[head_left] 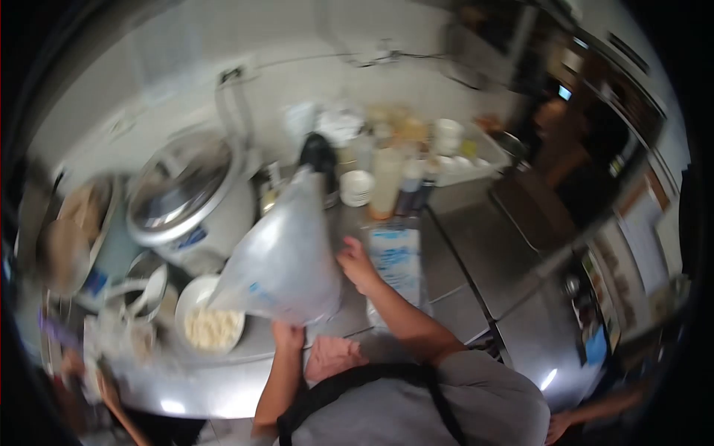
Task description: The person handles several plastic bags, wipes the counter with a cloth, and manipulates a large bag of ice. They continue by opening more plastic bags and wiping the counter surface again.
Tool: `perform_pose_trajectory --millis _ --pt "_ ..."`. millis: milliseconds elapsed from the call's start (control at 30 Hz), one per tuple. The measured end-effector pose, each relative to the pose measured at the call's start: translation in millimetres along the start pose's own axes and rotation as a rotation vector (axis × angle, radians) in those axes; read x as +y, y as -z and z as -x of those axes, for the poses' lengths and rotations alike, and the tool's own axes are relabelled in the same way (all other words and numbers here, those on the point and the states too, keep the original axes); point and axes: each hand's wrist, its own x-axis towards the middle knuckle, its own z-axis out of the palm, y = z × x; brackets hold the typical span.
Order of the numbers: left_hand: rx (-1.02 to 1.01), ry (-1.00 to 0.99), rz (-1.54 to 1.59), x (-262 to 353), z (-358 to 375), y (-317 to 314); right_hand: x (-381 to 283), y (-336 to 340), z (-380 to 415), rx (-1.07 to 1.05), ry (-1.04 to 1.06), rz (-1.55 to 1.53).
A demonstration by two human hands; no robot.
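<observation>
A large clear plastic bag (279,256), puffed out with air, stands in front of me over the steel counter. My left hand (288,336) is closed on its lower edge, with the fingertips partly hidden by the plastic. Just off the bag's right side is my right hand (358,266), slightly blurred, its thumb and forefinger apart and nothing visible between them. Beside that hand lies a flat pack of clear bags (396,260) with blue print. Left of the puffed bag, a white bowl (192,299) holds pale chopped pieces (212,328); the bag overlaps its rim.
A big rice cooker (186,197) with a metal lid stands at the left. Behind the bag are bottles (387,182), a white tub (357,187) and a white tray (483,152). Another person's arm (111,394) reaches in at lower left; another person's hand (558,426) shows at lower right.
</observation>
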Motion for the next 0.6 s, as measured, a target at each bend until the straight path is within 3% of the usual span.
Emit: perform_pose_trajectory --millis 67,100,167,233,333,367,500,533,600 --pt "0.333 0.001 -0.033 7 4 -55 -78 -5 7 0.105 0.535 -0.033" --pt "0.355 0.008 -0.049 5 0 -54 -112 -14 14 0.066 0.711 -0.177" --pt "0.421 -0.007 -0.078 5 1 -40 -180 -21 52 -0.002 1.045 0.260" --pt "0.401 0.022 -0.120 6 1 -38 -198 -50 77 0.037 1.120 0.528" --pt "0.364 0.037 -0.093 12 2 -31 -179 -75 71 -0.023 0.931 0.916" --pt "0.347 0.035 -0.066 17 -1 -29 -173 -76 65 0.037 1.042 0.816" --pt "0.150 0.273 0.153 76 -7 -41 -165 -65 43 -0.365 1.242 0.420" --pt "0.130 0.268 0.048 82 -9 -32 -164 -65 37 -0.511 1.243 0.316" --pt "0.083 0.256 -0.163 103 -14 -94 -166 -63 36 -0.712 1.198 0.153"
